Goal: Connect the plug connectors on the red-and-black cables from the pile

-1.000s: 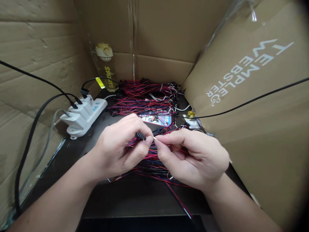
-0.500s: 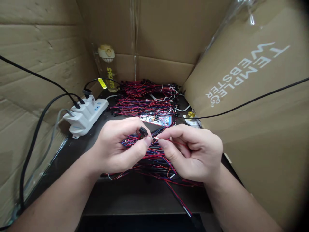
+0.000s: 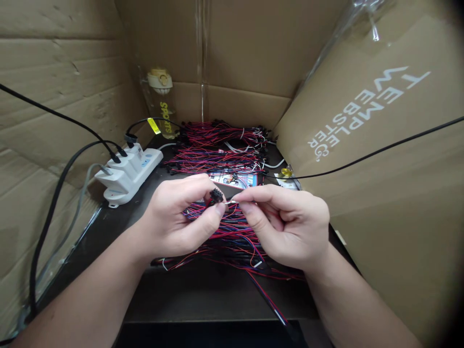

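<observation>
My left hand (image 3: 184,215) pinches a small black connector (image 3: 216,195) between thumb and forefinger, its ridged end pointing up. Opposite it, my right hand (image 3: 290,222) is closed, thumb and forefinger gripping a thin white wire (image 3: 232,202) that spans the small gap between both hands. How the wire meets the connector is hidden by my fingertips. Beneath both hands lies a bundle of red, blue and black wires (image 3: 232,234), with one sleeved cable (image 3: 268,299) reaching toward the front edge.
Two heaps of red and black wire harnesses (image 3: 221,157) lie behind my hands, near a printed card (image 3: 232,180). A white power strip (image 3: 130,174) with plugged cables stands at left, a bottle (image 3: 161,104) at the back. Cardboard walls (image 3: 380,203) enclose the table; a black cable (image 3: 362,153) crosses at right.
My right hand has shifted slightly left and up. The connector has tilted a little in my left hand, and the wire between the hands sits slightly higher.
</observation>
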{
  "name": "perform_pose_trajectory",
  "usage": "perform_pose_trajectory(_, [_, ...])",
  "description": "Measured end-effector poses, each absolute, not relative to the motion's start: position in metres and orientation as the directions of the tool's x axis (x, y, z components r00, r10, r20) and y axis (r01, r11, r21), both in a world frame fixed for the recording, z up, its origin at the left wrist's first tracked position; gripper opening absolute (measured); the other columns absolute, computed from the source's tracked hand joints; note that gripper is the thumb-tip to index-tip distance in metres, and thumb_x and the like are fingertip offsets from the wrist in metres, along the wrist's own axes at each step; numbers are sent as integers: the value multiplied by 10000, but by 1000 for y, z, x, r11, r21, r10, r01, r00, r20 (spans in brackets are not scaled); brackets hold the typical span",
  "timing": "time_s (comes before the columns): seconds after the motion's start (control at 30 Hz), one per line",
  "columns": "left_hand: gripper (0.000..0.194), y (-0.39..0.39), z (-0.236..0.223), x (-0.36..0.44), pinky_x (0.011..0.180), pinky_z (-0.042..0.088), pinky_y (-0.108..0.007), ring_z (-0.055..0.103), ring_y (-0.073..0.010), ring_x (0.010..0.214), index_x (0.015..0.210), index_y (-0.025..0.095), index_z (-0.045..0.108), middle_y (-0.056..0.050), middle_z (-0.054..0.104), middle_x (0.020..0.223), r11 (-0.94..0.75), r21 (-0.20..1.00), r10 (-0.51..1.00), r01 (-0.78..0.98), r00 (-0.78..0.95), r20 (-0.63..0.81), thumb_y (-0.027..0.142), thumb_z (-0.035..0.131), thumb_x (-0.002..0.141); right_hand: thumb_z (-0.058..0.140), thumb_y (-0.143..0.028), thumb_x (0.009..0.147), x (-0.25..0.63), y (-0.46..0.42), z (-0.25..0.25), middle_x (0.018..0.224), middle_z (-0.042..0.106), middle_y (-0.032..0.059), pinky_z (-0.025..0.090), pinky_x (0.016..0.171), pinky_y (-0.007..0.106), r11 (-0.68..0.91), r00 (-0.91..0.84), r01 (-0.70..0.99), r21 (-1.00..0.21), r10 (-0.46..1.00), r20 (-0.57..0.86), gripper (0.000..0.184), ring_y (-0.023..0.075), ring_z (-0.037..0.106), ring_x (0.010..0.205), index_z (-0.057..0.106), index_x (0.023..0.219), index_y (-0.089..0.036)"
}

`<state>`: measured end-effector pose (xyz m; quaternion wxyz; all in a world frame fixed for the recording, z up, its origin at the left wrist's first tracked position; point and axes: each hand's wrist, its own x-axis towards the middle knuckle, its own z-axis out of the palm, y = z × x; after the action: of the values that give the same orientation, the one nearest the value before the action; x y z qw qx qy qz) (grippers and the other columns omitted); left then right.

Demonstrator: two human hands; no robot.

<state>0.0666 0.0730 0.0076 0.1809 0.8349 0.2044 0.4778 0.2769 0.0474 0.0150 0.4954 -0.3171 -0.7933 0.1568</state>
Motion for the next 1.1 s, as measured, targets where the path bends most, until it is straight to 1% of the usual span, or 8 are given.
perform_pose_trajectory(0.17, [130,72,9,67,586,461,-250,549,-120,632,841,203,613,-6,613,719,-863,464,500,198,464,731,78,607,877,664,-53,887,278,50,16,536,475,-86,261,392,195,771,-325,304,-559,636,700,188,34,282,429,783,969,-172])
perform_pose_trajectory(0.43, [132,72,9,68,566,433,-231,526,-102,611,822,193,600,4,594,702,-857,459,513,233,458,726,84,612,895,702,-109,890,277,50,19,480,337,-104,207,389,195,669,-276,323,-669,743,610,106,36,243,423,785,940,-152])
perform_pose_trajectory(0.6, [140,73,8,69,550,408,-222,487,-90,587,797,179,596,16,561,669,-852,465,523,242,461,717,78,616,893,656,-229,963,279,51,16,599,486,-48,303,426,197,565,-305,279,-776,819,486,94,53,355,464,675,908,-155])
perform_pose_trajectory(0.7, [130,72,8,69,538,405,-218,483,-88,575,811,182,606,20,560,658,-845,481,533,234,448,718,91,615,904,665,-209,961,280,52,15,662,568,-19,352,447,196,606,-311,260,-752,790,529,63,65,438,500,679,916,-168])
perform_pose_trajectory(0.8, [125,71,8,70,539,411,-207,492,-82,574,819,179,606,20,566,665,-844,485,534,228,442,721,92,618,908,666,-170,949,278,55,14,738,659,10,466,517,194,650,-283,211,-730,755,591,33,91,575,587,691,928,-173])
perform_pose_trajectory(0.93, [121,71,9,70,535,412,-206,503,-86,582,828,181,606,17,582,673,-842,489,537,228,445,717,89,616,906,653,-136,947,277,57,14,828,735,35,553,619,210,682,-263,207,-701,729,632,82,116,670,699,727,935,-172])
perform_pose_trajectory(1.0, [131,72,10,70,524,406,-205,492,-84,564,818,183,604,24,570,649,-840,495,539,223,443,716,88,602,909,651,-127,945,278,57,15,799,734,30,522,572,205,695,-269,258,-672,719,641,109,105,638,648,751,925,-166])
perform_pose_trajectory(1.1, [139,72,11,71,507,396,-201,473,-78,539,798,182,606,33,542,618,-829,512,555,223,435,709,100,595,910,683,-130,925,278,56,16,660,665,-3,375,440,197,691,-269,322,-647,722,638,109,65,470,489,788,922,-156])
